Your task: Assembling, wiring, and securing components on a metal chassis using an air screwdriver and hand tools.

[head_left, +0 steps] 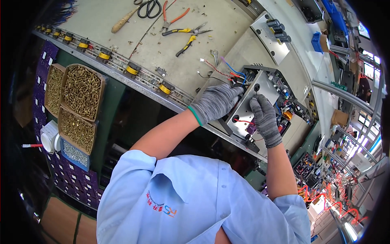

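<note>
Both my hands wear grey striped gloves and work at an electronics unit with a silver metal panel (267,87) standing across it. My left hand (219,101) is closed at the panel's left side, by dark parts and blue and orange wires (239,76); its fingertips and what they hold are hidden. My right hand (265,120) is on the panel's other side, fingertips pinched together just below a round black grommet (256,87). Whatever lies in that pinch is too small to make out. A thin red wire (244,121) comes through a lower hole. Circuit parts and a copper coil (287,115) sit right of the panel.
Cutters with orange handles (172,16), yellow-black pliers (189,34), black-handled scissors (149,9) and a wrench (215,56) lie on the bench. Another metal panel with black cylinders (270,38) is beyond the unit. Screw bins (81,91) stand left. A roller rail (132,70) edges the bench.
</note>
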`<state>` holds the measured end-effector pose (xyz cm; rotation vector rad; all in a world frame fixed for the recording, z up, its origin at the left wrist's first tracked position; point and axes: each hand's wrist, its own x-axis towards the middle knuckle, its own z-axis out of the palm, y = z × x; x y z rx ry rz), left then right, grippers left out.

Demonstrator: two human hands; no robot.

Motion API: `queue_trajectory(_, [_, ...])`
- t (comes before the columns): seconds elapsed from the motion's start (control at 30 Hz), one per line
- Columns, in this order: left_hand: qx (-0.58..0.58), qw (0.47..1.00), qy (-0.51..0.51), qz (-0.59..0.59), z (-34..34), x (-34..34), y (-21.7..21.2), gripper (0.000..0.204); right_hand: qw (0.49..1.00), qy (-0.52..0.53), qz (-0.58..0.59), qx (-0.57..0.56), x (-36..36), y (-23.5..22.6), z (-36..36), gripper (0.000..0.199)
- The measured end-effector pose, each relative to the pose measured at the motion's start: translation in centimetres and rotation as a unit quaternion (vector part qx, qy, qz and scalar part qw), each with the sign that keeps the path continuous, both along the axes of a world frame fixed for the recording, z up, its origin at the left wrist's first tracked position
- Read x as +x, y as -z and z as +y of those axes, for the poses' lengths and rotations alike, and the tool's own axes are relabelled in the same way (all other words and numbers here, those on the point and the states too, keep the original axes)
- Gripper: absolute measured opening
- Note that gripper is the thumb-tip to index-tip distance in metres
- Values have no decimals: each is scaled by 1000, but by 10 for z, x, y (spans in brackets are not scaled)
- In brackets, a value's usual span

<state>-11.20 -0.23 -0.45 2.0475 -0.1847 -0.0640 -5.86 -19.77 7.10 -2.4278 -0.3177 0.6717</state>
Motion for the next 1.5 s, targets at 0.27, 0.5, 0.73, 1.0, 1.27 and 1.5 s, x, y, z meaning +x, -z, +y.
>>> queue_trajectory(0.27, [177,982,-14,63,-17,-4,-9,36,994,-53,-37,-88,32,-12,11,34])
queue_trajectory(0.5, [-82,970,-167,159,-21,37,5,47,990,-81,-63,-99,43,-4,10,35])
queue_trajectory(0.73, [-57,976,-162,137,-17,45,23,46,986,-111,-82,-92,52,10,2,33])
queue_trajectory(1.0, [-414,859,-67,294,-11,47,30,49,989,-111,-75,-70,53,12,-2,30])
queue_trajectory(1.27, [-342,922,78,166,6,31,40,54,999,-49,15,-18,60,22,-8,33])
queue_trajectory(1.5, [-26,971,-233,-47,-4,-2,38,31,996,-80,-37,-34,59,20,-9,34])
